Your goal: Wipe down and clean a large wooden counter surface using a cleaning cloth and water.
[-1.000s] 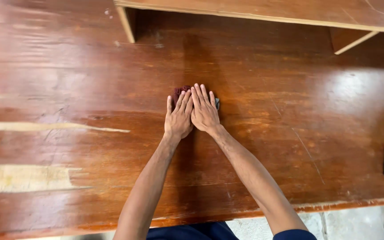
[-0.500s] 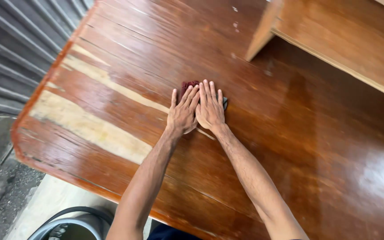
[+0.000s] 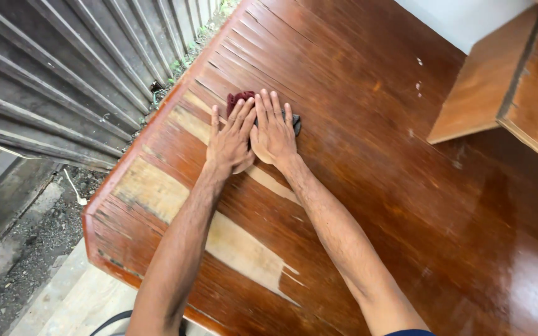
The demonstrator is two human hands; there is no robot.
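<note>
Rag point(image 3: 239, 99) lies under my fingertips, poking out ahead, left hand point(image 3: 230, 138) and right hand point(image 3: 273, 129) pressed flat, open, on the bench point(image 3: 368, 186).

Both arms reach forward, left hand point(image 3: 230, 138) and right hand point(image 3: 273, 132) flat, side by side.

Both forearms are bare from elbow to wrist, long and lean, with fine hair along them. The left hand point(image 3: 230, 142) and right hand point(image 3: 273, 132) wear no gloves, rings or watch. A dark blue sleeve edge point(image 3: 408, 332) shows at the right upper arm.
</note>
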